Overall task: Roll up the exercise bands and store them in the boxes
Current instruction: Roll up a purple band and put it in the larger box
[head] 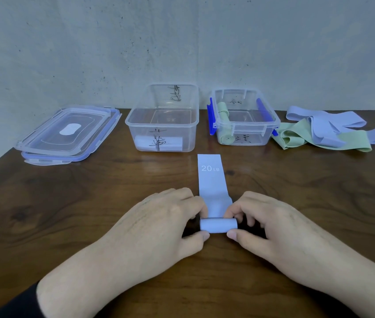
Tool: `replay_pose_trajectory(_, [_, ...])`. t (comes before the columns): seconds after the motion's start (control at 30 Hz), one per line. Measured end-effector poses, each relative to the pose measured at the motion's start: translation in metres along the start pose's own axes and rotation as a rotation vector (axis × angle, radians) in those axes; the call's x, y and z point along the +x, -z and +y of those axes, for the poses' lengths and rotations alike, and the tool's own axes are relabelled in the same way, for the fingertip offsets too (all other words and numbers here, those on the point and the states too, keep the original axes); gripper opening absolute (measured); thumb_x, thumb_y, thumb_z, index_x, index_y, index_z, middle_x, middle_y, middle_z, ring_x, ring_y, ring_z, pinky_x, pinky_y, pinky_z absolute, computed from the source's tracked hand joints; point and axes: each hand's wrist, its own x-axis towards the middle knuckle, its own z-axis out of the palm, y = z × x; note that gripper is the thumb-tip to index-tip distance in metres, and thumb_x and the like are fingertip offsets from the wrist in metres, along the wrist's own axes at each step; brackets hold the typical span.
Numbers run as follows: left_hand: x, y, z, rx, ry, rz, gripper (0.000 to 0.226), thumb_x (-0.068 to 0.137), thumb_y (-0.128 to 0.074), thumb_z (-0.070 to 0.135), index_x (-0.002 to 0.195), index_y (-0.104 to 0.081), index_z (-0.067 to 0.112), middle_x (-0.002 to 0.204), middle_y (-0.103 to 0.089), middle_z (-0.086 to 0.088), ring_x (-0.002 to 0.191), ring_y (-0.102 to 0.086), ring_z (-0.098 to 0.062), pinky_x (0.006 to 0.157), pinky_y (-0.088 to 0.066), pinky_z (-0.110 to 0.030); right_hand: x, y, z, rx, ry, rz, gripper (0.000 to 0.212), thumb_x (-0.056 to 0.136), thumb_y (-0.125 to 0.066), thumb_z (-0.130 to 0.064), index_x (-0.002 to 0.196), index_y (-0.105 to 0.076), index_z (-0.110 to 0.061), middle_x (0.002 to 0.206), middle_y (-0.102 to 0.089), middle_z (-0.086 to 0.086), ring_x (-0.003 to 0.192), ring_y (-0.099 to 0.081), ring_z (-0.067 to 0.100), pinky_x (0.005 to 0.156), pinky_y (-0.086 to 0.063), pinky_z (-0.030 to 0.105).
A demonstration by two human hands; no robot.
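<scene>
Two hands work at one blue band (211, 184) in the middle of the table (67, 214). The left hand (159, 223) and the right hand (271, 223) pinch the two ends of the roll (218, 225), thumbs at its near side and fingers behind it, so both are closed on it; the fingertips behind the roll are partly hidden. The unrolled part of the band lies flat and runs away from the roll, with "20 LB" printed near its far end. Both forearms are cut off by the lower edge, and a dark sleeve (21, 304) shows only at the left corner. Behind the band stands the big box (162, 118), open, with a pale roll (159, 143) at its front; black handwriting on the wall covers part of this roll and I cannot read it. To its right is the small box (244, 118) with blue clips, holding green rolls (225, 125); how many is hard to tell through the plastic. Right of it lies a pile (328, 129) of loose blue and green bands, tangled, so their number is unclear. Far left, two lids (67, 131) lie stacked, the lower one mostly hidden.
</scene>
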Motion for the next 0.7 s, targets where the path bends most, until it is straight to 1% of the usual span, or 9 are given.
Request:
replay_pose_trajectory(0.07, [0.0008, -0.0001, 0.0000, 0.002, 0.006, -0.007, 0.026, 0.086, -0.054, 0.057, 0.106, -0.050, 0.042, 0.100, -0.049, 0.019, 0.094, -0.047, -0.002, 0.082, -0.041, -0.017, -0.0004, 0.0000, -0.0004, -0.005, 0.007, 0.002, 0.005, 0.091, -0.063, -0.043, 0.094, -0.059, -0.042, 0.102, -0.045, -0.027, 0.095, -0.046, -0.002, 0.076, -0.036, 0.008])
replay_pose_trajectory(0.17, [0.0008, -0.0009, -0.0010, 0.010, -0.003, -0.005, 0.022, 0.087, -0.053, 0.055, 0.105, -0.050, 0.042, 0.099, -0.049, 0.019, 0.093, -0.046, -0.002, 0.078, -0.039, -0.014, 0.0002, -0.0001, -0.0007, -0.012, 0.002, -0.004, 0.006, 0.091, -0.061, -0.044, 0.096, -0.060, -0.042, 0.104, -0.044, -0.027, 0.096, -0.046, -0.002, 0.076, -0.036, 0.007])
replay_pose_trajectory(0.3, [-0.0001, -0.0022, -0.0021, 0.008, -0.005, 0.011, 0.020, 0.088, -0.051, 0.054, 0.104, -0.052, 0.041, 0.099, -0.049, 0.019, 0.094, -0.047, -0.003, 0.078, -0.040, -0.016, 0.0014, -0.0007, 0.0000, -0.004, -0.010, 0.003, 0.019, 0.086, -0.067, -0.045, 0.102, -0.056, -0.045, 0.105, -0.045, -0.026, 0.097, -0.046, 0.000, 0.076, -0.037, 0.008])
replay_pose_trajectory(0.37, [0.0003, -0.0026, -0.0023, 0.004, -0.006, 0.010, 0.021, 0.089, -0.050, 0.054, 0.105, -0.053, 0.041, 0.100, -0.049, 0.019, 0.094, -0.048, -0.003, 0.081, -0.042, -0.019, 0.0019, -0.0009, 0.0002, -0.014, -0.011, 0.000, 0.021, 0.085, -0.069, -0.045, 0.100, -0.054, -0.045, 0.103, -0.047, -0.024, 0.098, -0.047, 0.002, 0.076, -0.038, 0.009])
replay_pose_trajectory(0.47, [0.0001, -0.0026, -0.0022, -0.005, -0.004, 0.013, 0.022, 0.090, -0.050, 0.054, 0.107, -0.054, 0.041, 0.100, -0.050, 0.018, 0.095, -0.049, -0.003, 0.083, -0.044, -0.021, 0.0010, -0.0001, -0.0012, -0.008, -0.005, 0.011, 0.014, 0.087, -0.068, -0.042, 0.094, -0.055, -0.043, 0.100, -0.047, -0.024, 0.095, -0.047, 0.000, 0.076, -0.037, 0.009])
replay_pose_trajectory(0.53, [0.0001, -0.0026, -0.0017, -0.003, 0.000, 0.015, 0.025, 0.088, -0.051, 0.057, 0.107, -0.054, 0.041, 0.101, -0.050, 0.019, 0.096, -0.048, -0.003, 0.083, -0.043, -0.019, 0.0000, 0.0004, -0.0017, -0.004, 0.003, 0.020, 0.011, 0.089, -0.066, -0.041, 0.092, -0.056, -0.042, 0.101, -0.046, -0.024, 0.094, -0.046, 0.000, 0.077, -0.036, 0.008])
replay_pose_trajectory(0.63, [0.0007, -0.0028, -0.0017, -0.013, 0.008, 0.008, 0.026, 0.086, -0.056, 0.056, 0.106, -0.053, 0.041, 0.100, -0.051, 0.019, 0.094, -0.048, -0.002, 0.081, -0.041, -0.017, -0.0005, 0.0007, -0.0023, -0.011, 0.003, 0.006, 0.007, 0.090, -0.063, -0.043, 0.094, -0.058, -0.042, 0.102, -0.046, -0.023, 0.096, -0.046, -0.001, 0.077, -0.035, 0.006])
replay_pose_trajectory(0.7, [0.0010, -0.0035, -0.0025, 0.000, 0.002, 0.007, 0.024, 0.086, -0.055, 0.055, 0.106, -0.052, 0.041, 0.100, -0.051, 0.018, 0.094, -0.048, -0.003, 0.081, -0.041, -0.017, -0.0004, 0.0007, -0.0022, -0.008, 0.002, -0.003, 0.006, 0.090, -0.061, -0.045, 0.095, -0.058, -0.043, 0.104, -0.046, -0.023, 0.097, -0.046, -0.001, 0.077, -0.035, 0.006])
